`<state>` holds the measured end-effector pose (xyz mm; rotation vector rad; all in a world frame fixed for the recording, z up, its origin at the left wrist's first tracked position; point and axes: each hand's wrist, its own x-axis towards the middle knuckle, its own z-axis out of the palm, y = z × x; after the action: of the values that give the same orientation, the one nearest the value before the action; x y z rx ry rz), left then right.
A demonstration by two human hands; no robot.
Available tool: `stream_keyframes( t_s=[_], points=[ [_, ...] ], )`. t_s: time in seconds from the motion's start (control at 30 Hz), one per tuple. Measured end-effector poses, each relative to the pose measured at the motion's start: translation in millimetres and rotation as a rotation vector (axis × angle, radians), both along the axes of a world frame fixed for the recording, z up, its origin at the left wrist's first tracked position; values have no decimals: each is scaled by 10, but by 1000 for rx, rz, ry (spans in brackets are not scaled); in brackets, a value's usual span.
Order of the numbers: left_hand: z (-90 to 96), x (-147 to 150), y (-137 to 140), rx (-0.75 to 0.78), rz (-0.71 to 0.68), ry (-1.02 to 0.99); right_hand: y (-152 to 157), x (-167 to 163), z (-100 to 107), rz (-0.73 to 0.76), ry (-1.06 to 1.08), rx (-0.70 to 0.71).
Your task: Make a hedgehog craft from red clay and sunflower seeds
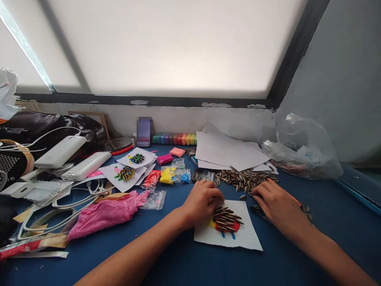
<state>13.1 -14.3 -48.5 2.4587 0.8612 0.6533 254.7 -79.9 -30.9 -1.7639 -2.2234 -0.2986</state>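
One white sheet (pixel 248 240) lies near, bearing pointed seeds (pixel 228 217) and two blue strips (pixel 233 236); left hand (pixel 204 200) curls over its left side, right hand (pixel 272 198) beside the far seed heap (pixel 242 179); I cannot tell either grip.

A flat dark-blue tabletop (pixel 172 262) bears a small white paper sheet (pixel 245 240), a loose heap of striped brown seeds (pixel 244 179), a fuzzy pink cloth (pixel 110 210) and a crumpled clear plastic bag (pixel 312 153). The row of small multicoloured blocks (pixel 175 139) at the back is possibly modelling clay.
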Motion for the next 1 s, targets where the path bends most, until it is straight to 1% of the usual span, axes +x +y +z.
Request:
stream_keyframes(
  t_s=[0.17,0.33,0.43,0.57,0.7,0.83,0.9,1.0],
  points=[
    [18,-6,-9,-4,-3,2,-44,-55,65,-29,34,23],
    [16,-9,-21,-7,2,3,-21,-201,141,53,63,-107],
    [10,-5,-19,-1,3,-2,39,-270,154,64,35,-136],
    [17,-1,-15,-7,4,12,96,-296,119,69,9,-122],
    [31,-4,-13,-5,3,22,87,-233,74,25,-5,-67],
    [30,-8,-9,-8,1,21,72,-160,125,-34,-7,1],
    [23,-7,-8,-8,-3,18,76,-173,166,-23,-28,16],
    [13,-3,-10,2,-1,8,96,-251,189,43,-85,-13]
  ],
)
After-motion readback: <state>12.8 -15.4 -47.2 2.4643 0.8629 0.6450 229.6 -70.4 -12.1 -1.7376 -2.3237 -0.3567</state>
